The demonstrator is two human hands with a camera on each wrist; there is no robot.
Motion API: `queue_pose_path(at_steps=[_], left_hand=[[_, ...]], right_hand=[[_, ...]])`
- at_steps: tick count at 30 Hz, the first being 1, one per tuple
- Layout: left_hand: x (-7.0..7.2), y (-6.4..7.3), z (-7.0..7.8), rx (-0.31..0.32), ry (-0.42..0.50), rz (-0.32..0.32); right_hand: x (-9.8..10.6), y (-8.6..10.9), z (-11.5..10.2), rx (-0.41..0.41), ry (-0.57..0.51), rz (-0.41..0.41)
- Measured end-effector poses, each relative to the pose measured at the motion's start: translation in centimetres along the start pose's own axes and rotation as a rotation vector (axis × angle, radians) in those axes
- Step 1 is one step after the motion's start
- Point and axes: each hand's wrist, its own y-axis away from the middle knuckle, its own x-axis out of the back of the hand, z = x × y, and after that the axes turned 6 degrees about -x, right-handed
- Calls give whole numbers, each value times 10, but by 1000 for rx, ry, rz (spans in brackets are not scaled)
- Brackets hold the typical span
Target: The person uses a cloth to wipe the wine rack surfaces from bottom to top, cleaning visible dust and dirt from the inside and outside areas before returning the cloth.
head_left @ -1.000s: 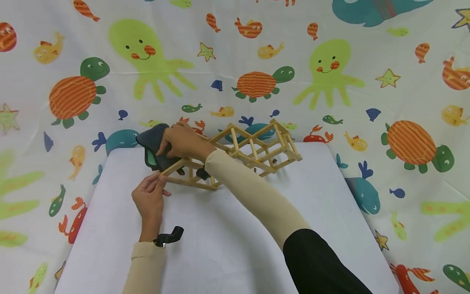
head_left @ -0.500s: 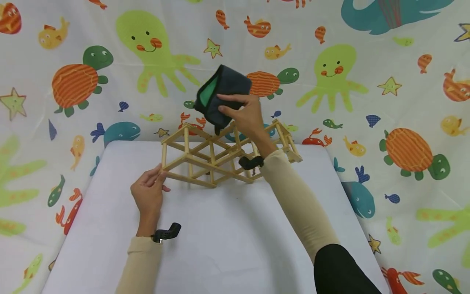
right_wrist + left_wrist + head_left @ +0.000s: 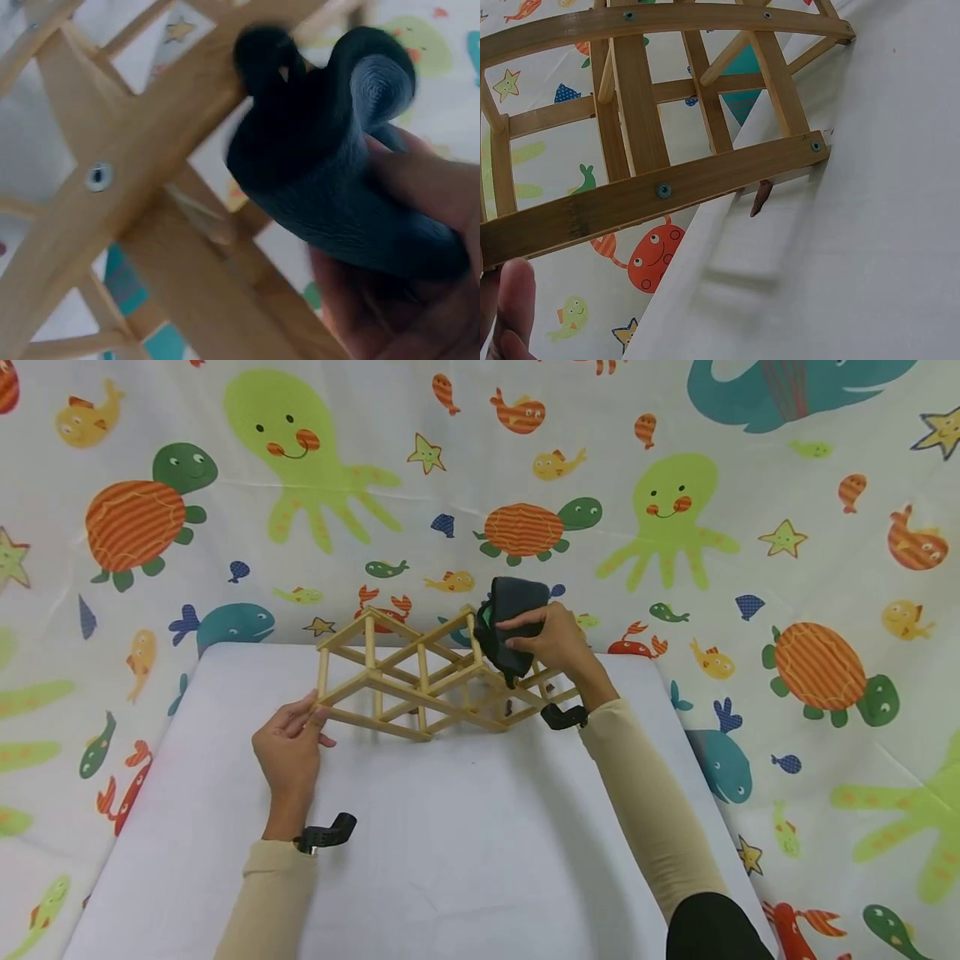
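Observation:
A wooden lattice rack (image 3: 370, 645) of slats and round dowels stands at the table's far side. At its left end, my left hand (image 3: 291, 752) pinches the lower corner between thumb and fingers. The left wrist view shows the thumb tip (image 3: 516, 289) against the rack's slat (image 3: 577, 216). My right hand (image 3: 558, 642) grips a dark blue-grey cloth (image 3: 517, 597) with black edging and a green lining. It holds the cloth over the right half of the rack, hiding part of it. In the right wrist view, the cloth (image 3: 315, 195) is bunched and curled.
A white table (image 3: 435, 843) lies under the rack. Behind and beside it hangs a sheet (image 3: 465, 468) printed with sea animals. A small brown piece (image 3: 760, 199) shows below the rack's slats in the left wrist view.
The right hand has carried the cloth from the rack's left end, up and across, then down to its right half. The left hand keeps its pinch on the left corner.

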Motion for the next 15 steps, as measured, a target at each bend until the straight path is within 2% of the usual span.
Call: queue_pose_path(at_steps=[2,4,7,10,12,14,15], left_hand=[[0,-1,-1,7,1,0],[1,-1,-1,14,1,2],[-1,-1,0,20,8,-6],[-3,-1,0,37,7,-22],[-5,-1,0,51,5,-30],[-6,-1,0,51,-7,-39],[-7,-1,1,46,-15,-43]], right_hand=[[-10,-5,0,2,135,-102],[-22,-12,-1,28,203,-219],[-41,-28,2,114,192,-409],[-58,-44,10,255,87,-539],[-68,-50,16,253,-42,-572],[-75,-51,18,207,-119,-509],[-78,-50,17,149,-149,-457]])
